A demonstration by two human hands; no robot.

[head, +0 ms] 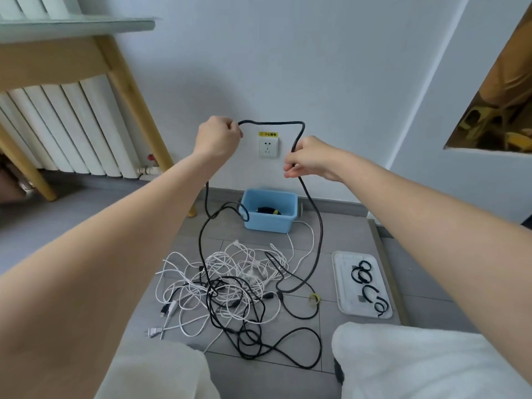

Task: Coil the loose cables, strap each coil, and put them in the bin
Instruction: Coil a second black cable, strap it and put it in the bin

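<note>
Both my hands hold one black cable (272, 122) up in front of the wall. My left hand (219, 138) grips it at the upper left, and my right hand (305, 158) pinches it lower on the right, so a stretch spans between them. From each hand the cable hangs down to a tangled heap of white and black cables (230, 286) on the grey floor. Behind the heap stands a light blue bin (269, 223) with a black strapped coil (267, 210) inside. A white tray (342, 295) at the right carries several black straps (365, 273).
A white wall socket (268, 147) with a yellow label sits behind my hands. A radiator (72, 125) and a wooden table leg (135, 110) stand at the left. A small yellow-green strap (314, 298) lies near the tray. My knees in light trousers (417, 361) fill the bottom.
</note>
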